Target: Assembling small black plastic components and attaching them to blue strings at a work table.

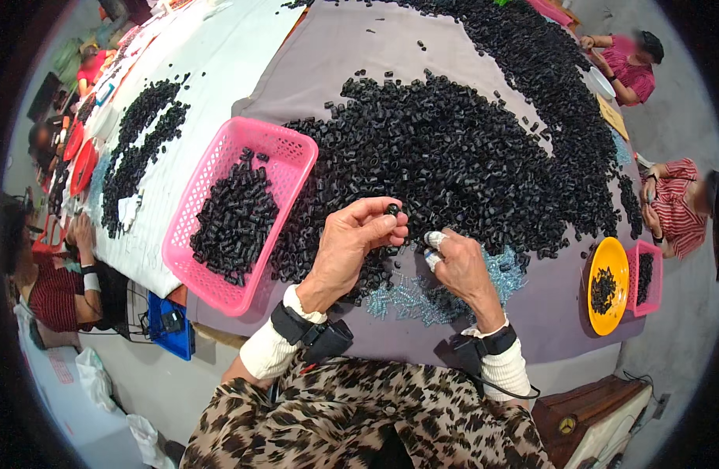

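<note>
Your left hand is pinched on a black ring, w/ the right hand just beside it, fingers loosely curled, empty, and the pink basket further left.

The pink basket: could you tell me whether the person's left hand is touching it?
Apart. In the head view, the left hand is raised pinching a small black ring, with loose black pieces lying between it and the pink basket.

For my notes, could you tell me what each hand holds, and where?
The left hand pinches a small black ring by its sides; the right hand's hold cannot be told.
</note>
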The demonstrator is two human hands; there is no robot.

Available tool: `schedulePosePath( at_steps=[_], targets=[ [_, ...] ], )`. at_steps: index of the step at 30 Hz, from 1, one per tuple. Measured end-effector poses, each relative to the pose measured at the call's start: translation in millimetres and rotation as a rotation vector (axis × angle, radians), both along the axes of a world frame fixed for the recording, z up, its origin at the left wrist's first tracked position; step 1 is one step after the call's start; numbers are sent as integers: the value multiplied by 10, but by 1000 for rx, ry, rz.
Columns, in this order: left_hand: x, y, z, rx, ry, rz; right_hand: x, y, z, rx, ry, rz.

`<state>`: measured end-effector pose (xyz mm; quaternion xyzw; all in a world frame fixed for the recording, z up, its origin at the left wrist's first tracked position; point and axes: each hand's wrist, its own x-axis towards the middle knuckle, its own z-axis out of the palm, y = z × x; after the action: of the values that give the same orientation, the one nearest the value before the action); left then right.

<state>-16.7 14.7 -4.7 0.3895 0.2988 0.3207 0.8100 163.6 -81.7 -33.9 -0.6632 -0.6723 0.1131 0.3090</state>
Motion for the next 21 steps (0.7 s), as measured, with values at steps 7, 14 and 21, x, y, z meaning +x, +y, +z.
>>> schedulePosePath(
  at_steps=[7, 14, 21],
  targets=[
    [-76, 5, -78, -5, 20, -2, -265, 19, -172, -76, -83, 202],
    [-112, -51, -143, -4, 55, -9, -343, 54, -285, 15, -167, 217],
    [-53, -149, -134, -37, 58, -30, -48, -4, 245, -80, 641, -62]
  ],
)
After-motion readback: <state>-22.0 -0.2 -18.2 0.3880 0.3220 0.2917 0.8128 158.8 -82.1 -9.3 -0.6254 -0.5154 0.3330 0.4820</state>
